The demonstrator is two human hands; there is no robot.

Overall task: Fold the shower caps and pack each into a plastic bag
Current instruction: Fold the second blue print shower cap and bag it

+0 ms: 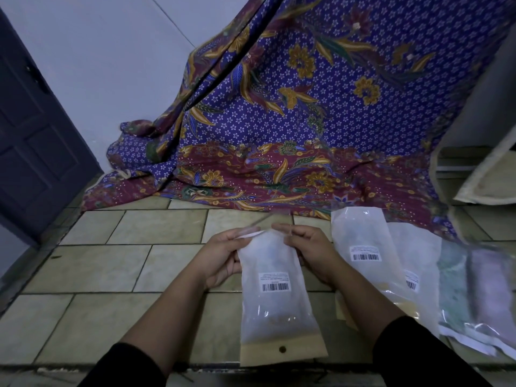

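Note:
A frosted plastic bag (275, 297) with a barcode label and a punched hang tab lies lengthwise over the tiled floor, its far end lifted between my hands. My left hand (223, 258) pinches the bag's far left corner and a thin clear strip that sticks out from it. My right hand (310, 250) grips the far right edge, fingers curled round it. Something pale fills the bag, but what it is cannot be made out. Two more labelled bags (363, 241) lie overlapped to the right. Folded greenish and pinkish shower caps (474, 289) in clear wrap lie further right.
A blue and maroon batik cloth (293, 121) hangs down and spreads over the floor behind the bags. A dark door (33, 135) stands at the left. A pale board (488, 177) leans at the right. Beige floor tiles (111, 269) stretch to the left.

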